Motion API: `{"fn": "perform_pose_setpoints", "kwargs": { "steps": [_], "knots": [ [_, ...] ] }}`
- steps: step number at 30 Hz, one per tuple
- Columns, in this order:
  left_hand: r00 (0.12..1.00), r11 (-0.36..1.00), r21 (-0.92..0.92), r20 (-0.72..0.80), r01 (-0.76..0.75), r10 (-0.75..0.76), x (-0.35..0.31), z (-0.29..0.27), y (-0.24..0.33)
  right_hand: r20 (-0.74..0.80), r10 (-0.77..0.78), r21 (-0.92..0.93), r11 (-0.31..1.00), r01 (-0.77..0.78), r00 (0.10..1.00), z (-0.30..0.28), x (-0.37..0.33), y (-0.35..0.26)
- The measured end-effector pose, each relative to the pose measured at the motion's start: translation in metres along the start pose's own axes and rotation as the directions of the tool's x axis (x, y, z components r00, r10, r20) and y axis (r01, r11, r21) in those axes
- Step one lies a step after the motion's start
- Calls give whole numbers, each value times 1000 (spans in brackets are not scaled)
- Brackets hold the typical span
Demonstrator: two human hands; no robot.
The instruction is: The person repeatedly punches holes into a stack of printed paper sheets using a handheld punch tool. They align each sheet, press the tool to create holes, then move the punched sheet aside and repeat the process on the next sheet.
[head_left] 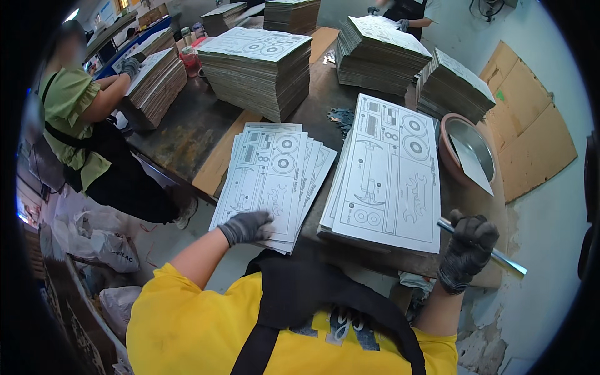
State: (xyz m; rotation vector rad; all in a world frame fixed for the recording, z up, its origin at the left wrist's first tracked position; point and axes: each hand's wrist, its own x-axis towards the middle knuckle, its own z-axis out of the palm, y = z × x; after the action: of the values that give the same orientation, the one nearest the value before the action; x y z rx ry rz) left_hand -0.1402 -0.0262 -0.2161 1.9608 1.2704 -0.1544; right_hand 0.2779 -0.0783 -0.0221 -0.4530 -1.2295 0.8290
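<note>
My left hand (pixel 245 229), in a dark grey glove, lies with fingers stretched out on the near edge of a loose, fanned pile of printed sheets (pixel 265 178). The sheets are white, with line drawings of wrenches, a pick and round parts. To its right stands a thicker stack of the same sheets (pixel 390 175), its edges slightly uneven. Beside that stack's near right corner, my right hand (pixel 469 250), also gloved, is closed around a shiny metal tube (pixel 510 262). Both ends of the tube stick out of the fist; the middle is hidden by the fingers.
Tall stacks of sheets (pixel 256 75) stand farther back on the dark table (pixel 181 134). Small dark pieces (pixel 341 119) lie between stacks. A pinkish basin (pixel 447 147) holding a white sheet is at right, before leaning cardboard (pixel 531 125). Co-workers stand at left (pixel 72 125) and at the back.
</note>
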Motion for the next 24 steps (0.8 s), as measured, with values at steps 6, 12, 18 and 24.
{"fn": "perform_pose_setpoints", "kwargs": {
  "steps": [6,12,18,24],
  "knots": [
    [587,-325,-836,-544,-443,599,18,-118,146,-84,306,-282,906,-317,948,65,44,28],
    [457,-606,-774,-614,-184,644,39,-126,212,41,473,-389,819,-422,880,109,72,60],
    [590,-521,-774,-621,-358,516,48,-126,231,-137,421,-392,808,-439,897,97,82,71],
    [542,-477,-751,-660,-457,520,63,-120,246,-238,399,-289,841,-457,886,77,82,87]
  ]
}}
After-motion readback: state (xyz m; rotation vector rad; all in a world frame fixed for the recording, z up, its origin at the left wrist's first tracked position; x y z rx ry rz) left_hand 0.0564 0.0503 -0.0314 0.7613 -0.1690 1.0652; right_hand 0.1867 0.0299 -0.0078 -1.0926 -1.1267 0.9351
